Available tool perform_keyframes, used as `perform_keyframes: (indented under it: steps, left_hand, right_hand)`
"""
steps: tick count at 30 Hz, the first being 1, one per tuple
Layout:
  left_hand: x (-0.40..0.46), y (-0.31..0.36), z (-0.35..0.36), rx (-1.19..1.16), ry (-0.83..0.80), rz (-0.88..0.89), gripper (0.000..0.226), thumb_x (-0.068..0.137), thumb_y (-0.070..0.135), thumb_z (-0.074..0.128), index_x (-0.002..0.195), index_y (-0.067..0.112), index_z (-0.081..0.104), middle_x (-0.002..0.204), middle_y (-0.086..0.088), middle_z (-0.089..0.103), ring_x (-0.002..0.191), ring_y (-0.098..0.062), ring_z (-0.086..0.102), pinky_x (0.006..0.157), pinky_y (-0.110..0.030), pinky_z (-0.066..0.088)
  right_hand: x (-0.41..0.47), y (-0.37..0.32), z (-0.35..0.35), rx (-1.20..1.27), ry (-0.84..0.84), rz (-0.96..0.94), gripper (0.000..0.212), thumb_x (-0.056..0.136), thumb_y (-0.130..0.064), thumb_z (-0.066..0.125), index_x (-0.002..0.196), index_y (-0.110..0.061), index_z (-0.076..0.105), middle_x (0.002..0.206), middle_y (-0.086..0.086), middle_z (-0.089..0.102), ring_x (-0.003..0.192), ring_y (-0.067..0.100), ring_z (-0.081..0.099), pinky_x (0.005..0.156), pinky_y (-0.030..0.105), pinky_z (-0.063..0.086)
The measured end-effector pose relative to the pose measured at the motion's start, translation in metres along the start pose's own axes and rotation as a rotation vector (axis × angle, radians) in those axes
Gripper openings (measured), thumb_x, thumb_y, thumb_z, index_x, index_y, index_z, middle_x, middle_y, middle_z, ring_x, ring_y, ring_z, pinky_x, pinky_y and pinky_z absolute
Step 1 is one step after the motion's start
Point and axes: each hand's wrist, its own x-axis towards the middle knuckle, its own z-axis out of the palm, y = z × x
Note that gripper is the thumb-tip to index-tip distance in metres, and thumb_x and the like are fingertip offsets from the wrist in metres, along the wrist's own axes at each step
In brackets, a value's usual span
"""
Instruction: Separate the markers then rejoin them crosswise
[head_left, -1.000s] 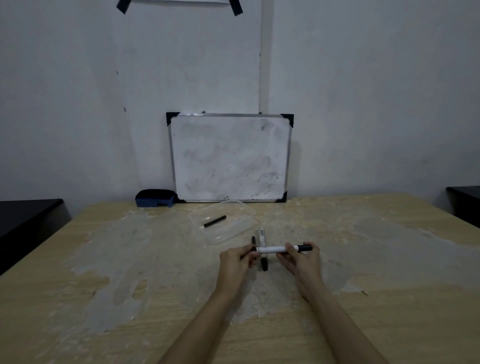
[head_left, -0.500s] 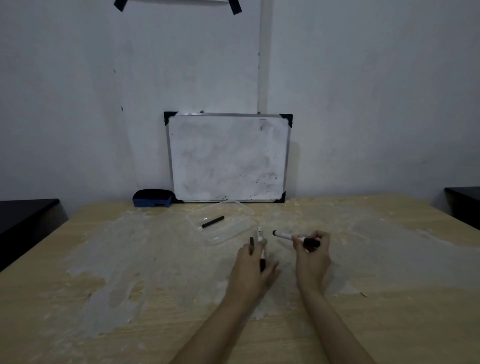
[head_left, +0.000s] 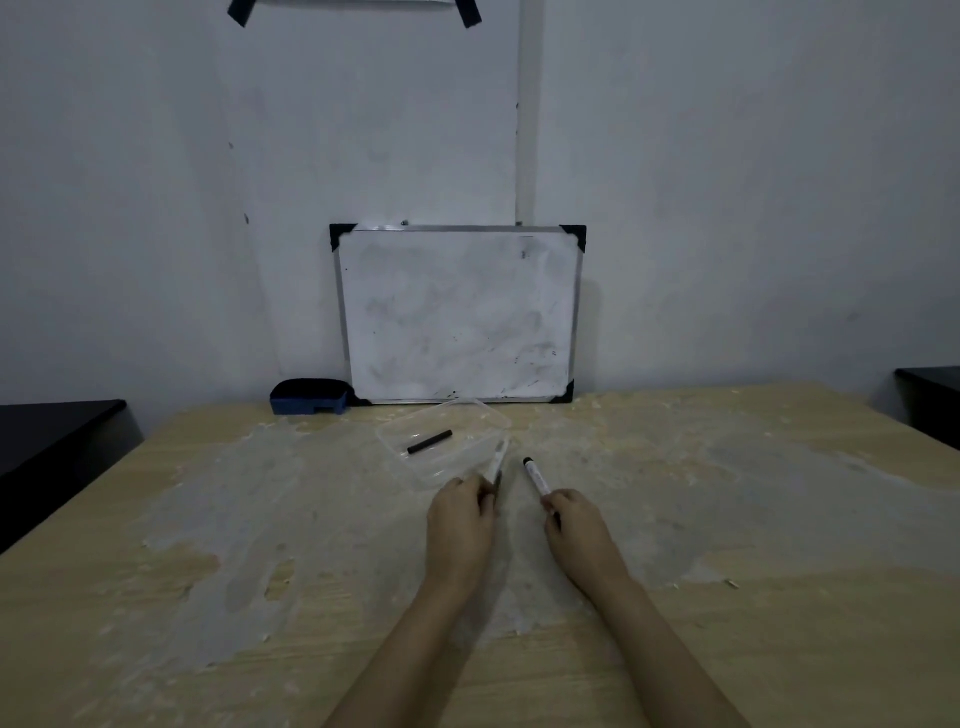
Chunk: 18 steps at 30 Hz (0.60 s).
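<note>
- The right hand (head_left: 576, 525) is curling its fingers round a white marker (head_left: 536, 478) — a slim white barrel with a dark tip, pointing away from the person and a little to the left, above the table.
- The left hand (head_left: 461, 514) is pinching a second marker (head_left: 498, 460), pale and slightly blurred, its far end reaching the near corner of a clear plastic tray (head_left: 467, 415); whether it is touching the rim I cannot tell.
- The two markers are sitting just beside each other, splayed apart at their far ends.
- The tray is lying on the wooden table (head_left: 156, 571) — inside it is resting one short black cap (head_left: 429, 442), lying at a slant.
- Behind the tray a smudged whiteboard (head_left: 460, 317) is leaning on the wall, with a blue eraser (head_left: 309, 397) just beside its lower left corner.
</note>
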Motion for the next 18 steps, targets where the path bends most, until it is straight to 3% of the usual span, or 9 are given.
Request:
perform_keyframes:
  steps: [3,6,8,10,13,16,18]
  left_hand:
    - [0.005,0.002,-0.005,-0.360,0.030,-0.141,0.008,0.086,0.006,0.059,0.087,0.008,0.067,0.081,-0.004,0.066,0.079,-0.017,0.063,0.065,-0.016,0.047]
    - [-0.002,0.010,0.003,-0.616,-0.073,-0.198,0.013,0.087,0.005,0.058,0.080,0.015,0.057,0.077,-0.001,0.063,0.073,-0.015,0.063,0.065,-0.017,0.052]
    - [-0.010,0.017,0.010,-0.691,-0.154,-0.177,0.021,0.088,0.003,0.056,0.077,0.021,0.053,0.082,-0.006,0.064,0.077,-0.017,0.065,0.072,-0.025,0.055]
    - [-0.015,0.023,0.012,-0.716,-0.205,-0.127,0.024,0.088,0.003,0.056,0.078,0.024,0.050,0.088,-0.006,0.066,0.081,-0.015,0.067,0.070,-0.021,0.057]
    - [-0.018,0.025,0.010,-0.766,-0.239,-0.101,0.027,0.087,0.002,0.057,0.082,0.026,0.045,0.087,0.003,0.065,0.083,-0.003,0.064,0.062,-0.006,0.052]
    - [-0.014,0.023,0.009,-0.775,-0.138,-0.104,0.026,0.088,0.004,0.057,0.099,0.022,0.042,0.086,0.006,0.062,0.081,-0.007,0.063,0.065,-0.011,0.052]
    - [-0.008,0.016,0.007,-0.839,0.015,-0.138,0.025,0.092,0.010,0.052,0.113,0.017,0.039,0.089,0.001,0.060,0.080,-0.015,0.062,0.068,-0.018,0.052]
  right_hand:
    - [-0.002,-0.006,-0.004,0.105,0.098,0.011,0.037,0.095,-0.021,0.044,0.130,-0.007,0.045,0.140,0.016,0.042,0.136,0.029,0.029,0.109,0.036,0.027]
    - [-0.007,-0.019,-0.013,0.324,0.277,-0.001,0.038,0.093,-0.029,0.048,0.124,-0.008,0.049,0.136,0.011,0.046,0.136,0.025,0.029,0.109,0.033,0.026]
    - [-0.009,-0.026,-0.017,0.396,0.237,-0.023,0.039,0.091,-0.031,0.050,0.124,-0.010,0.049,0.131,0.006,0.050,0.126,0.017,0.039,0.102,0.023,0.034]
    - [-0.008,-0.030,-0.019,0.497,0.206,-0.023,0.028,0.092,-0.026,0.050,0.117,-0.013,0.049,0.120,0.008,0.058,0.106,0.015,0.055,0.083,0.016,0.048]
    - [-0.007,-0.035,-0.022,0.539,0.213,-0.049,0.017,0.092,-0.014,0.048,0.109,-0.015,0.045,0.104,0.009,0.063,0.093,0.022,0.064,0.075,0.032,0.055]
    - [-0.006,-0.035,-0.021,0.503,0.252,-0.117,0.028,0.091,-0.002,0.045,0.118,-0.006,0.049,0.109,0.013,0.059,0.099,0.024,0.057,0.081,0.025,0.046]
    - [-0.003,-0.029,-0.018,0.304,0.386,-0.179,0.030,0.089,-0.004,0.044,0.116,-0.009,0.057,0.102,0.016,0.062,0.097,0.029,0.051,0.082,0.036,0.042]
